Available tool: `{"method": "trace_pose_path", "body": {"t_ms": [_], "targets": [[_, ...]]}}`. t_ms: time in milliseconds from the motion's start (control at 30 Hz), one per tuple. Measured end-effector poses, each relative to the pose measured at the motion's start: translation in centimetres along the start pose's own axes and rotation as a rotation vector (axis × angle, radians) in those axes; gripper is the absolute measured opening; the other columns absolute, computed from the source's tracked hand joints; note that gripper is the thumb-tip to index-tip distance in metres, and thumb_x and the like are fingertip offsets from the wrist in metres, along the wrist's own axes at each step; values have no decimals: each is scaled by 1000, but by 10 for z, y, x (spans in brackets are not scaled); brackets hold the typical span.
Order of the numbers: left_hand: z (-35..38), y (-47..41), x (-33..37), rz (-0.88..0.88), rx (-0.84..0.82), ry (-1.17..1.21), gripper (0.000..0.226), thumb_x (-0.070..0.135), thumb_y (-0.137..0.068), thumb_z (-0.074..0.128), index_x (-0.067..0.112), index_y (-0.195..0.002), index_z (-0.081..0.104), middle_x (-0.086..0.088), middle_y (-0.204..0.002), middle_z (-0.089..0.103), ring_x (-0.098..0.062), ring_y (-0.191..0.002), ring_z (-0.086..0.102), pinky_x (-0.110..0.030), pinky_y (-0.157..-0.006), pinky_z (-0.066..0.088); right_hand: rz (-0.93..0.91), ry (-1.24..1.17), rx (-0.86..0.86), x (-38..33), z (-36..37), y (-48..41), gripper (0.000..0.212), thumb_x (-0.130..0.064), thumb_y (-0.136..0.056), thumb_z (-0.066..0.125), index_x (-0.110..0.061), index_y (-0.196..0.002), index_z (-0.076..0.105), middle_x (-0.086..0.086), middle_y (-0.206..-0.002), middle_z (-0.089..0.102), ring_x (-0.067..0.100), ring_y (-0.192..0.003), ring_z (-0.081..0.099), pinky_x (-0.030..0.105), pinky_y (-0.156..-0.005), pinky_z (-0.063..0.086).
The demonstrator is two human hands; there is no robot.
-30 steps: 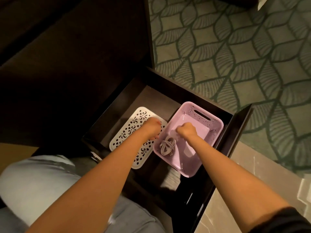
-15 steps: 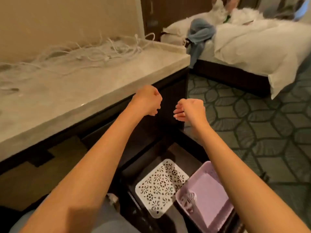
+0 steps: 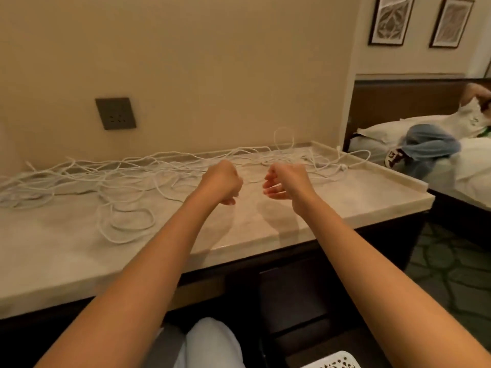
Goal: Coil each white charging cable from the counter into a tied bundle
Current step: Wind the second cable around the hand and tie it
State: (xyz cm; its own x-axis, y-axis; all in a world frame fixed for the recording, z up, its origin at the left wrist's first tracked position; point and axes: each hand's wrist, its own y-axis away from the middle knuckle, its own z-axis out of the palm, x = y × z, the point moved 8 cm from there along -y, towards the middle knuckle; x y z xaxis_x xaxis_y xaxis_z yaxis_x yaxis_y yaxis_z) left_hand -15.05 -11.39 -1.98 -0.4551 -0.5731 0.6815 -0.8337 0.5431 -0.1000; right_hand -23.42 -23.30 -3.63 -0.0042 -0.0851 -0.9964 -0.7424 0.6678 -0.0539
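Note:
Several white charging cables lie tangled and loose across the back and left of the pale marble counter. Both my arms reach out over the counter's middle. My left hand hovers above the marble with its fingers curled into a fist and nothing in it. My right hand hovers a little to the right, palm turned inward, fingers loosely bent and holding nothing. Neither hand touches a cable; the nearest strands lie just beyond and to the left of the hands.
A dark wall socket sits above the counter's left part. A white perforated basket peeks in at the bottom edge, below the counter. To the right stands a bed with a person lying on it, and patterned green carpet.
My view has swung up from the open drawer with the pink and white baskets to the counter. Both hands rose out of the drawer and now hover over the marble.

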Motion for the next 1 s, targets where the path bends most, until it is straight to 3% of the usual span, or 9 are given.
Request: {"method": "trace_pose_path", "body": {"t_ms": [133,267,467,633,733,833,933,1000], "targets": [[-42,-31,-57,-111,101,-87,23,-4,-88,44,-5,-102,63,-24,-103,65,-36,-83,68,-44,-76,57,23,62,-147,5,61,-31,12,-3,-85,50,1,-84,61,11,-70,59,19,-59,56,24,-56,48],[-74,-62,-105,-180,173,-132,27,-7,-85,47,-2,-107,62,-23,-113,60,-36,-101,61,-40,-89,51,-84,256,-319,4,131,-66,21,-2,-86,58,2,-104,66,11,-90,62,15,-83,55,22,-63,45],[-79,-97,-151,-229,164,-95,36,-3,-86,45,6,-119,55,-18,-124,54,-32,-111,55,-32,-86,45,-315,723,-462,12,204,-100,23,-4,-82,66,1,-104,69,12,-95,67,16,-85,58,15,-59,38],[-80,-121,-166,-161,134,-135,42,-5,-85,43,12,-122,54,-15,-125,53,-28,-111,53,-26,-81,40,-416,916,-468,10,225,-123,18,-2,-84,57,-1,-95,71,16,-103,69,25,-98,61,26,-80,43],[-76,-131,-167,-27,104,-203,30,0,-85,53,11,-111,64,-10,-123,59,-25,-115,52,-19,-83,33,-419,952,-470,12,232,-133,18,0,-85,53,-4,-93,68,14,-104,67,26,-102,60,28,-83,43],[-74,-138,-173,14,103,-256,15,12,-83,64,8,-97,67,-13,-111,60,-26,-111,51,-22,-78,30,-410,921,-484,11,237,-135,16,-7,-85,53,-7,-93,67,10,-100,68,22,-96,60,27,-77,42],[-76,-145,-180,38,139,-269,8,16,-86,60,13,-93,62,-10,-106,54,-25,-109,48,-27,-87,32,-372,857,-557,12,242,-133,19,-17,-83,58,-5,-90,71,2,-72,62,13,-69,54,24,-63,41],[-86,-144,-179,52,213,-171,3,17,-88,57,17,-85,57,-4,-98,50,-23,-103,49,-24,-81,31,-386,772,-587,8,243,-133,17,-15,-85,60,-5,-88,73,-5,-60,52,4,-57,45,14,-54,35]]}}
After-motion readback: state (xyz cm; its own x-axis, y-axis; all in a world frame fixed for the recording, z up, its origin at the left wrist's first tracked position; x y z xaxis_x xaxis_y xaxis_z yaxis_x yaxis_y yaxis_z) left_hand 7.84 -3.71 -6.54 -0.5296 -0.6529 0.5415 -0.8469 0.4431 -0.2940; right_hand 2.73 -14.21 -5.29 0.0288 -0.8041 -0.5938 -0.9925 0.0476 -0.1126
